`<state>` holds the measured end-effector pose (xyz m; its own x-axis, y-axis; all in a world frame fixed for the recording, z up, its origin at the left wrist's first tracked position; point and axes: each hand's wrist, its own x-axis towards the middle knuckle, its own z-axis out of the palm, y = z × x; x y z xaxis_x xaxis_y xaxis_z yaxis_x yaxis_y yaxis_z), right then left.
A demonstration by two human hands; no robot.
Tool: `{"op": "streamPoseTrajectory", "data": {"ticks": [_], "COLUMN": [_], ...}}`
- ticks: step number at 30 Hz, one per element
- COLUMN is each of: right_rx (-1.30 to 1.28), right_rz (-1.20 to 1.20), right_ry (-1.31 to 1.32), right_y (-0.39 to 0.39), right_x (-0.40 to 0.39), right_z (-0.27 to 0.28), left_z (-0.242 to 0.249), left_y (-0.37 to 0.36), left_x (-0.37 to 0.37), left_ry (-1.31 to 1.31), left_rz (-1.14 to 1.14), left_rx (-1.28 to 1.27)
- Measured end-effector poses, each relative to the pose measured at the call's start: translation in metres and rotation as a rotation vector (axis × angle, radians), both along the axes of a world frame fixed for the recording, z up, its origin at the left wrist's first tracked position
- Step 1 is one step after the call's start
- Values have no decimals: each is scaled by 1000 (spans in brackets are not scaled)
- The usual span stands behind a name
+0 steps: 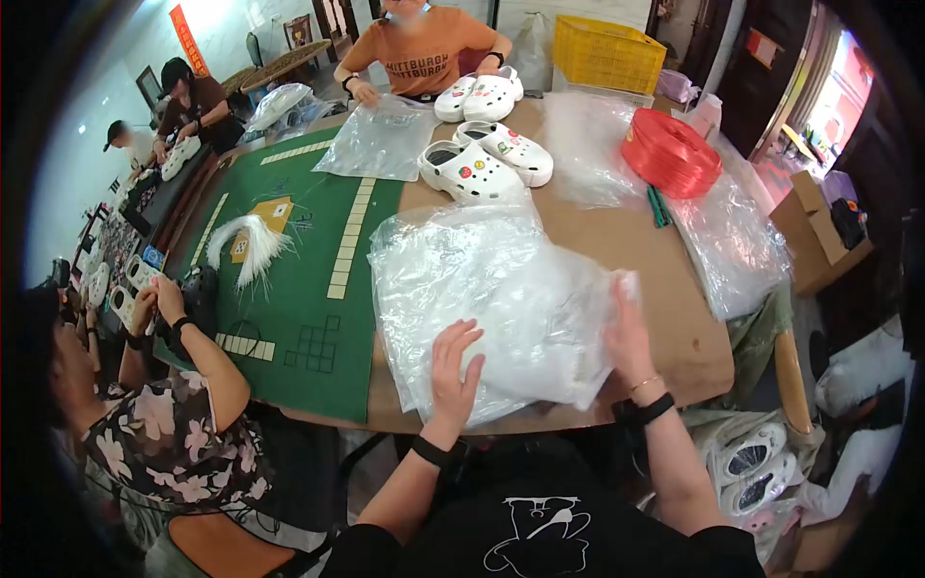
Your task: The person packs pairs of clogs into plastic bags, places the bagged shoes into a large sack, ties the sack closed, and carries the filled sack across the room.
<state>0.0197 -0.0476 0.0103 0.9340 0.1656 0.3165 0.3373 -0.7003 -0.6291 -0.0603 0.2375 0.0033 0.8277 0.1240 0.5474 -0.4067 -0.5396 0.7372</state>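
Clear plastic bags (462, 260) lie in a loose stack on the brown board in front of me. My left hand (453, 371) rests with spread fingers at the near edge of the top bag and holds nothing. At the right side of that bag, my right hand (628, 332) has its fingers closed on the plastic edge, slightly blurred. Just beyond the bags stands a pair of white clogs (487, 164) with colorful charms. A second pair of white clogs (479, 94) sits behind it.
A red twine roll (672, 152) and green-handled snippers (659, 206) lie at the right, near more plastic bags (737, 250). White ties (255, 246) lie on the green mat (332, 385). Co-workers sit across and at left. A yellow crate (609, 53) stands behind; bagged clogs (756, 467) are at lower right.
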Motion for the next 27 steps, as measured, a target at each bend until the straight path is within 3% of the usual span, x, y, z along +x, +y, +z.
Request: {"op": "streamPoseTrajectory", "data": {"ticks": [1,3,4,6,7,9,13,15,16,19,21,22,24,26,27], "right_rx": [28,-4,-8,258,254,-62,-103,-98,-101,-216,131,160,124,646,-211], "right_rz": [-130,-247,-242,-364,-367,-507,-601,-487,-486,-667,-725,-670,-422,-199,209], "right_ry": [98,-305,-303,-321,-317,-263,-257,12,14,-78,-427,-506,-401,8,-235], "right_y": [-10,-33,-48,-74,-81,-93,-133,-143,-149,-138,-84,-67,-35,-19,28], "right_x": [6,24,34,53,58,67,77,74,72,53,19,11,-11,-25,-44], "right_z": [9,12,10,-1,-3,-9,-29,-34,-35,-15,26,32,25,10,35], "left_z": [-7,-25,-26,-27,-32,-46,-43,-40,-44,-49,-30,-25,-19,-15,-13], "left_y": [7,21,23,25,27,33,42,43,44,43,37,35,31,25,24], "left_x": [1,2,0,-7,-11,-16,-26,-30,-29,-29,-27,-27,-27,-24,-22], "left_ry": [2,127,130,224,228,288,333,310,313,189,168,169,227,208,189], "left_rz": [7,56,59,-20,-25,-6,98,134,134,204,255,248,191,170,157], "left_rx": [-6,204,199,568,567,682,647,600,598,698,567,568,424,366,306]}}
